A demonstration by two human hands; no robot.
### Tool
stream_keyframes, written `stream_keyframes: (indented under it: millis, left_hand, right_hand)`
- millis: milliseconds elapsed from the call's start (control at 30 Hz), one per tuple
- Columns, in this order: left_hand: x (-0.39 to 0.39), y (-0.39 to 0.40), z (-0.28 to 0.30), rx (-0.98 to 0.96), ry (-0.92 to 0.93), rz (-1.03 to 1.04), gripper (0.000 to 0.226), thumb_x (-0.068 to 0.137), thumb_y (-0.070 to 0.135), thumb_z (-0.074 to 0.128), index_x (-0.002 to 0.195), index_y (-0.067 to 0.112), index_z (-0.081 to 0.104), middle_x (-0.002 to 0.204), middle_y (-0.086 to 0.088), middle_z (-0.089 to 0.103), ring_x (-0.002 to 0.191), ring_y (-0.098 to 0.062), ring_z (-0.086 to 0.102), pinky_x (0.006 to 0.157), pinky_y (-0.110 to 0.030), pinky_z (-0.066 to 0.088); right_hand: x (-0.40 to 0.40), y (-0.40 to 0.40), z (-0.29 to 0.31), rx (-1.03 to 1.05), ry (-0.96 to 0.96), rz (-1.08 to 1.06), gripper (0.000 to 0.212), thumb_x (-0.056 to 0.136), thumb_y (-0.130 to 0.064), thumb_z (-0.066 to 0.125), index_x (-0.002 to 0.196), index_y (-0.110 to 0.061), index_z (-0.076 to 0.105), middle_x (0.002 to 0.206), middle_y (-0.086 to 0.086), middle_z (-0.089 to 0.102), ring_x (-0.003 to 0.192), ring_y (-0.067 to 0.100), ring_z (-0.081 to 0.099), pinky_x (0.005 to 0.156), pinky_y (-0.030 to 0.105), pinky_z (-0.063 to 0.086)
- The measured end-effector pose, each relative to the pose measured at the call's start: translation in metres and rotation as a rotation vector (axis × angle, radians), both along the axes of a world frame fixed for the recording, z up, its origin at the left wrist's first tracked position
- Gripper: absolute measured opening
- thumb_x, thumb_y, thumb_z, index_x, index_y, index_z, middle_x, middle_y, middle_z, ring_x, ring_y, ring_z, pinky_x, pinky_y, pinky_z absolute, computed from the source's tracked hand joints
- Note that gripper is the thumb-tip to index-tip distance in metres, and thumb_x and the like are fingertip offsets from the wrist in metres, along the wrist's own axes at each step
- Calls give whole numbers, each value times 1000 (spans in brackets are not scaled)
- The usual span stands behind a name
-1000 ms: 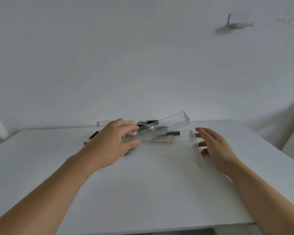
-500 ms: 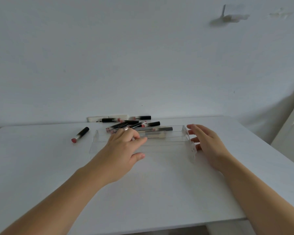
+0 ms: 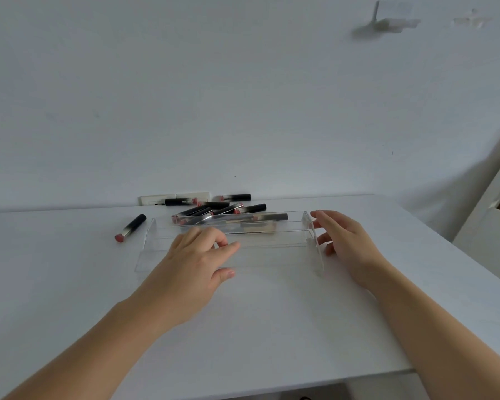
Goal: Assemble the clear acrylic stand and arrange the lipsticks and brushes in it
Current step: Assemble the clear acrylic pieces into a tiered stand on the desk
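The clear acrylic trough, lifted tilted a second ago, now sits seated in the acrylic stand (image 3: pixel 272 241) under the loosely curled left hand (image 3: pixel 198 261), while the released right hand (image 3: pixel 345 241) steadies its 3 o'clock end, lipsticks (image 3: pixel 214 210) waiting at 12.

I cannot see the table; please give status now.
Left hand resting on acrylic stand, holding nothing. Right hand open at its right end. Lipsticks loose behind it, none loaded.

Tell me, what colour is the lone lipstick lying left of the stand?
Black fading to silver, with a pink end; lone lipstick, head view.

Table front (image 3: pixel 257 327) lies open; lipsticks (image 3: pixel 214 210) crowd behind stand (image 3: pixel 272 243), seemingly touching.
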State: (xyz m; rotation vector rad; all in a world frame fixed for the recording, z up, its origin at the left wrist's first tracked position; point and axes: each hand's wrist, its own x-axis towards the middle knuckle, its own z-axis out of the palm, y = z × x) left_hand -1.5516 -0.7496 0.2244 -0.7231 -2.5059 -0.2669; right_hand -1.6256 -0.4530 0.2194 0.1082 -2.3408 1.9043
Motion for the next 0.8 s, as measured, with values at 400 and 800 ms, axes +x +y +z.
stream_keyframes:
  millis: [400,800]
  left_hand:
    - [1,5,-4,-18,68,32,39,83,22,81,121,17,72,117,-1,62,99,-28,58,88,-46,50]
    - [-3,-19,2,129,118,115,42,86,44,72,122,22,71,118,0,62,101,-23,55,92,-40,42]
  right_hand:
    - [2,1,-4,136,15,72,49,72,-63,67,115,-39,69,96,-16,69,67,4,63,73,28,51]
    - [6,6,0,302,8,144,60,64,-49,74,123,-49,59,105,-23,64,74,9,68,60,21,49]
